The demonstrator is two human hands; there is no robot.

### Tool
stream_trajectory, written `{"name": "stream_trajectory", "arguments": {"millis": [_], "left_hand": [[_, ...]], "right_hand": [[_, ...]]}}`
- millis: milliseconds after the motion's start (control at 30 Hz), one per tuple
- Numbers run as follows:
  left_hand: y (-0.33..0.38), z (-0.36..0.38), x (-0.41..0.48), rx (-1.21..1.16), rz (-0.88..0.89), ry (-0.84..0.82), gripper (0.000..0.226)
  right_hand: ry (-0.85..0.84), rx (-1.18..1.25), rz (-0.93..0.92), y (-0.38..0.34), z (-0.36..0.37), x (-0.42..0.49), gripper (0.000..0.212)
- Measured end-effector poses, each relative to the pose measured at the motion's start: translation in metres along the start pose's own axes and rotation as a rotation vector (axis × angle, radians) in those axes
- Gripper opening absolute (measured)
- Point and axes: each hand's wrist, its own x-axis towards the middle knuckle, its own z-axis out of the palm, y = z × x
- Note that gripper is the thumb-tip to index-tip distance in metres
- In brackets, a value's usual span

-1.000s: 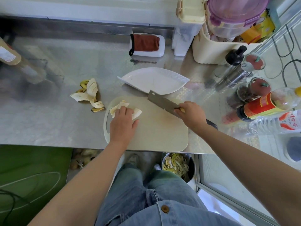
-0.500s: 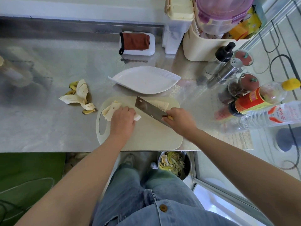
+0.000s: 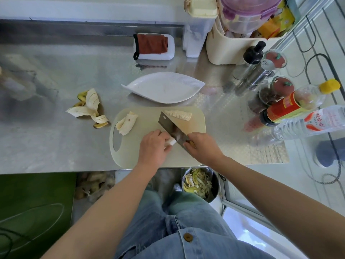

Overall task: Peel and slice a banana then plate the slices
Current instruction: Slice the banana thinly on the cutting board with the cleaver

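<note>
A cream cutting board point(image 3: 130, 156) lies at the counter's front edge. My left hand point(image 3: 153, 148) holds a banana piece point(image 3: 171, 142) on the board, most of it hidden under my fingers. My right hand point(image 3: 201, 146) grips the handle of a cleaver point(image 3: 169, 127), whose blade rests against that piece. A row of cut slices point(image 3: 179, 115) lies at the board's far edge. More banana pieces point(image 3: 127, 123) sit on the board's left part. A white leaf-shaped plate point(image 3: 164, 86) stands just behind the board with nothing on it.
Banana peel point(image 3: 89, 109) lies on the steel counter left of the board. Bottles and spice jars point(image 3: 280, 101) crowd the right side. A dish with a brown cloth point(image 3: 153, 46) sits at the back. A bin of scraps point(image 3: 199, 184) stands below the counter.
My left hand left the pieces on the board's left and moved right with one banana piece. The cleaver came down toward the board's middle against it, uncovering the sliced row behind.
</note>
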Motion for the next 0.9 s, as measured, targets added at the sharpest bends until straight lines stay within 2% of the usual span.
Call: {"name": "stream_trajectory", "arguments": {"millis": [267, 900], "left_hand": [[0.001, 0.003, -0.007, -0.024, -0.035, 0.042, 0.016], [0.002, 0.004, -0.004, -0.017, -0.058, 0.013, 0.016]], "right_hand": [[0.075, 0.048, -0.059, -0.002, -0.008, 0.004, 0.024], [0.016, 0.046, -0.045, -0.007, -0.014, 0.002, 0.02]]}}
